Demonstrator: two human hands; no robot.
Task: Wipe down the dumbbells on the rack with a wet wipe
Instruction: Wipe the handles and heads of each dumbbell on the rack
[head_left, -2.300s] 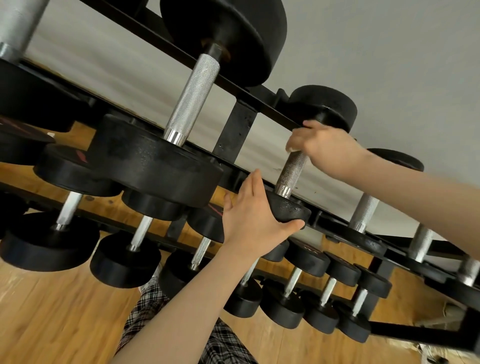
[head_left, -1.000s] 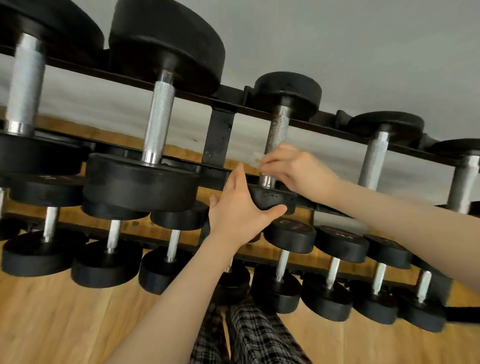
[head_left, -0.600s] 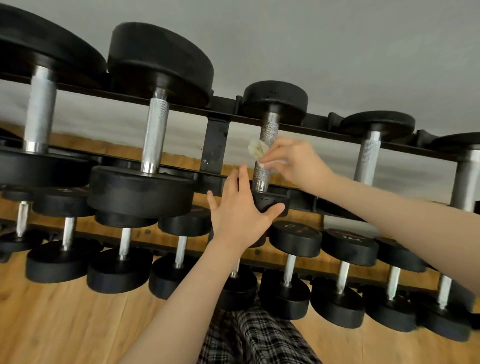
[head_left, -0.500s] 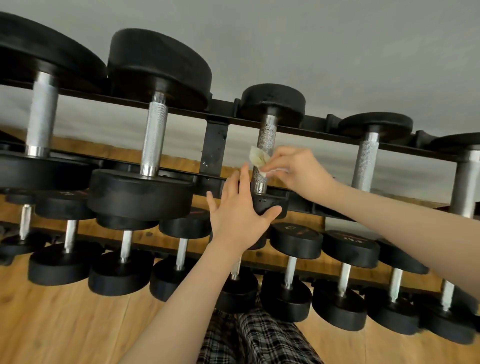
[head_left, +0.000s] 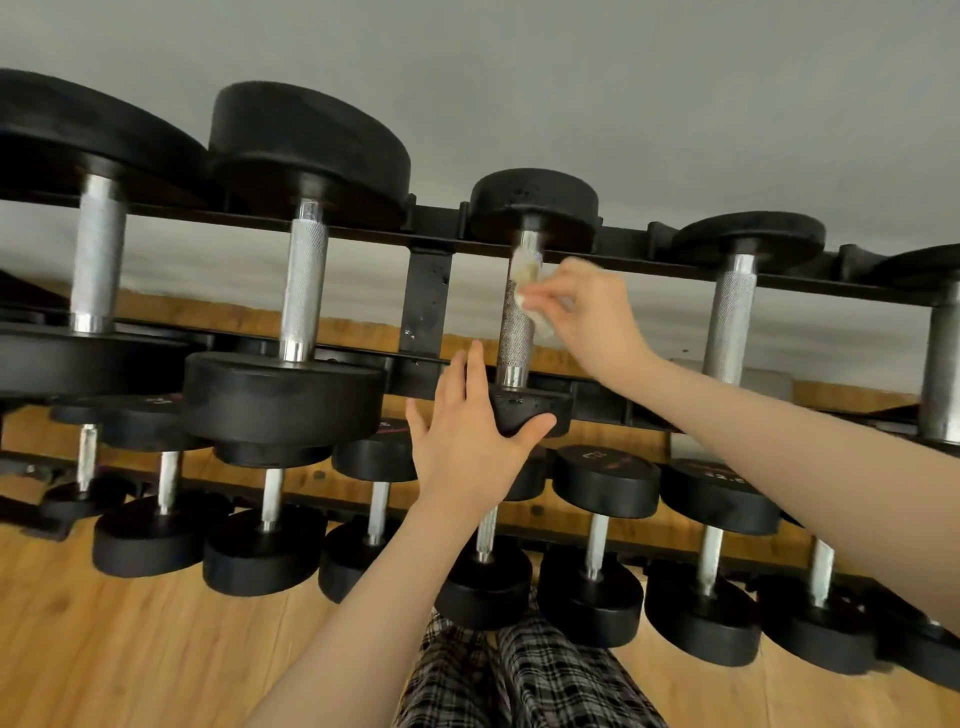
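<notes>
Dumbbell (head_left: 519, 322), top tier of rack (head_left: 426, 291), centre frame: knurled handle upright between black heads. Right hand (head_left: 587, 317), at the handle's 3 o'clock, pinches a crumpled wet wipe (head_left: 527, 283) against the upper handle, fingers curled and blurred. Left hand (head_left: 467, 441), at 6 o'clock, cups the near head, fingers straight, thumb beneath.

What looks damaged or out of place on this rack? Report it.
Nothing is askew. The black upright bracket shows pale chipped specks, and the white wet wipe in the right hand looks soiled yellowish.
</notes>
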